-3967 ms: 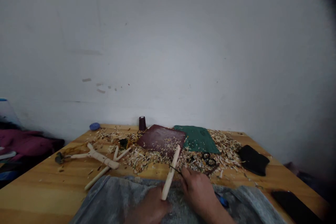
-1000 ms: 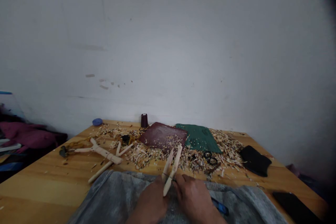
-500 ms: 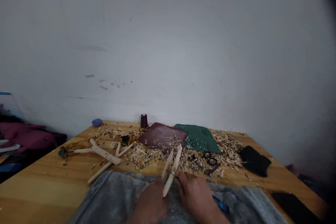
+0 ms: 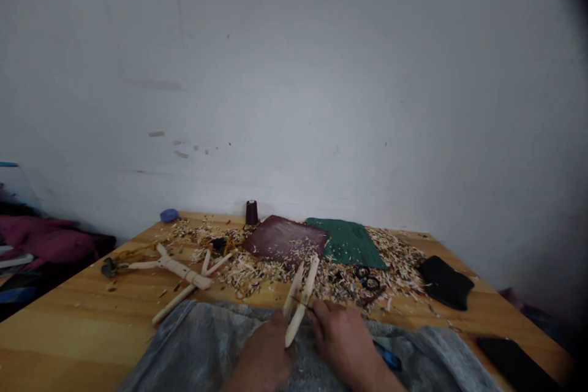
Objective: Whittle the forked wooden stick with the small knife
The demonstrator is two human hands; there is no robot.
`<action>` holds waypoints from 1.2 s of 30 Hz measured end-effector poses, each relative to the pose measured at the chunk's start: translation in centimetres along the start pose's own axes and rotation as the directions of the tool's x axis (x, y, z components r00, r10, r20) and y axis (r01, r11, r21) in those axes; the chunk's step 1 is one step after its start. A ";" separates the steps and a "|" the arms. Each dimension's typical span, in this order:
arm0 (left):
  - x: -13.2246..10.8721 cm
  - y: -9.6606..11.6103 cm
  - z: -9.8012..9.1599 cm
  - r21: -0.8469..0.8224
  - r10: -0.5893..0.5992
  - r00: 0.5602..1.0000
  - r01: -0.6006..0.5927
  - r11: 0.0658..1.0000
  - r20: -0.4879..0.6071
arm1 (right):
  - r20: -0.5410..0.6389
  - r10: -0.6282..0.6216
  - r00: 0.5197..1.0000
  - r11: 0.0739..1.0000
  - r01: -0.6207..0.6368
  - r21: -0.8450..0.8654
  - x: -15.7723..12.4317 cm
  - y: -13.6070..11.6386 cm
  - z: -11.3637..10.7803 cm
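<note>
Gripping a pale carved stick [image 4: 299, 312] in the left hand [image 4: 265, 360], the right hand [image 4: 342, 343] pinches a small blade [image 4: 302, 302] over a grey cloth [image 4: 202, 343].

Left hand [image 4: 264, 361] and right hand [image 4: 342, 343] cut off by the near edge, arms out of sight. Low end of one wood stick [image 4: 293, 282] hidden behind the left hand. Thin blade [image 4: 303, 303] partly behind the right fingers. Blue thing [image 4: 387, 356] partly hidden, no telling what. Small dark lump [image 4: 219, 245] in the wood shavings [image 4: 257, 272], too small to tell. Red cloth [image 4: 46, 242] cut off by the left edge.
</note>
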State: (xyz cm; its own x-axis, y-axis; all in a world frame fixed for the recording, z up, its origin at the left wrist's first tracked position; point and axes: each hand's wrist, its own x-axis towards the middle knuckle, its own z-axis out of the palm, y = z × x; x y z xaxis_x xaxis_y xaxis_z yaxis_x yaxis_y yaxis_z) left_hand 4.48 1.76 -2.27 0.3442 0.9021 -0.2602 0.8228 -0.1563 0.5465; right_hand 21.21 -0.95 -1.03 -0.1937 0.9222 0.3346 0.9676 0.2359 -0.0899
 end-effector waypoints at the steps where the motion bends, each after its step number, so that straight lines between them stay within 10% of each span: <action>1: 0.0 0.1 0.0 0.049 -0.010 1.000 0.011 0.999 -0.022 | -0.012 0.040 0.999 0.999 -0.040 -0.022 0.2 0.7 -0.1; 5: -0.2 0.3 0.1 0.138 -0.016 0.998 0.024 0.990 -0.064 | -0.040 0.169 0.985 0.978 -0.172 -0.114 0.8 3.0 -0.3; 28: -0.7 1.0 0.0 0.207 -0.033 0.997 0.045 0.977 -0.064 | 0.002 0.042 0.999 0.999 -0.042 0.023 0.1 0.5 -0.3; 36: -0.8 1.4 0.0 0.234 -0.023 0.998 0.036 0.972 -0.056 | 0.001 0.218 0.976 0.971 -0.217 -0.097 1.0 3.5 -0.6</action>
State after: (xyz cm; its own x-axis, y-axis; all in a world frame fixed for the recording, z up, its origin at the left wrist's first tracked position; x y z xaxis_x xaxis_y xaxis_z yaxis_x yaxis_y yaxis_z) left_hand 5.34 0.81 -1.30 0.2990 0.9266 -0.2282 0.9176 -0.2136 0.3351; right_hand 24.55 0.59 -0.45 0.0217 0.9518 0.3058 0.9976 -0.0007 -0.0688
